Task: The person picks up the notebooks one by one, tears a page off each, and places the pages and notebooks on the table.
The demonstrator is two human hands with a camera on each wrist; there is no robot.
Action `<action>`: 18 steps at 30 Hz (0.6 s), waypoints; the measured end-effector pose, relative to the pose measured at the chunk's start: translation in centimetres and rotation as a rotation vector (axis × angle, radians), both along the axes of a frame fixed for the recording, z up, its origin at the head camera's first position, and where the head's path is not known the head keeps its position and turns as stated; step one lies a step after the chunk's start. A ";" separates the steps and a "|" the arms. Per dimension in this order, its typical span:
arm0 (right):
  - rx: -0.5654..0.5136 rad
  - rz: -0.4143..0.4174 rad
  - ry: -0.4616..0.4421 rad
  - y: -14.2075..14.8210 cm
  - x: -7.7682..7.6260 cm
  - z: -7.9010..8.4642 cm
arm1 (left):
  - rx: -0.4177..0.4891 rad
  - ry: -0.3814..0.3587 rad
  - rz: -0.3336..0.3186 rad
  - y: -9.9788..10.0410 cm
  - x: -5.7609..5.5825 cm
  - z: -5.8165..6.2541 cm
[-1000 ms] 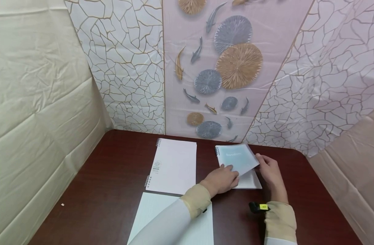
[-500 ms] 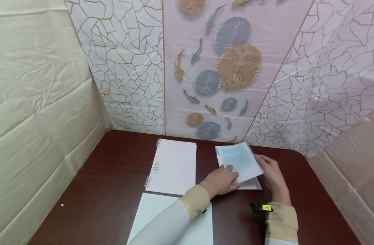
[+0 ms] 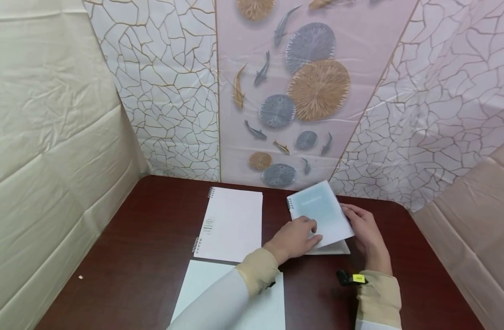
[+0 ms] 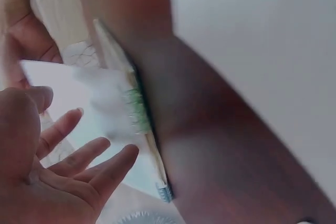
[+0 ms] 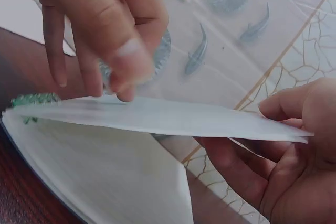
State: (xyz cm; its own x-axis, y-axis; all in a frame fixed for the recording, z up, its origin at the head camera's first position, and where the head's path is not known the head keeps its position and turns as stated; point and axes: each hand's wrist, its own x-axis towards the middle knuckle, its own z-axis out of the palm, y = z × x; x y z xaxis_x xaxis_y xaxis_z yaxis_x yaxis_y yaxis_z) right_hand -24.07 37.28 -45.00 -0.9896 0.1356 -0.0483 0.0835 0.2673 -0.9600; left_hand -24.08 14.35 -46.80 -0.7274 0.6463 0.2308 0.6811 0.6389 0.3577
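Note:
A small spiral notebook with a pale blue cover (image 3: 318, 215) lies near the table's back edge, right of centre in the head view. Its cover, perhaps with some sheets, is raised at the right side, and white pages (image 5: 126, 171) show beneath. My right hand (image 3: 365, 229) pinches that raised edge, thumb above and fingers below in the right wrist view. Over the notebook's lower left part is my left hand (image 3: 293, 238). Its fingers (image 4: 84, 156) are spread and loosely bent, the tips close to or lightly touching the cover. The notebook's coil (image 4: 137, 109) looks green in the wrist views.
A larger white spiral notebook (image 3: 231, 224) lies left of the small one. In front of it is a pale sheet or pad (image 3: 190, 284), partly under my left sleeve. A tiny white scrap (image 3: 80, 277) lies on the dark table (image 3: 124, 256). Patterned cloth (image 3: 276, 151) hangs behind.
The cover's right side has risen and tilted up, held by my right hand, which moved slightly down in view. My left hand's fingers have drawn back and lifted from lying flat on the cover.

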 end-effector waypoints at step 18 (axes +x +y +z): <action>-0.026 0.187 0.072 -3.5 0.2 2.5 | 0.149 -0.157 0.077 -0.8 -1.9 2.2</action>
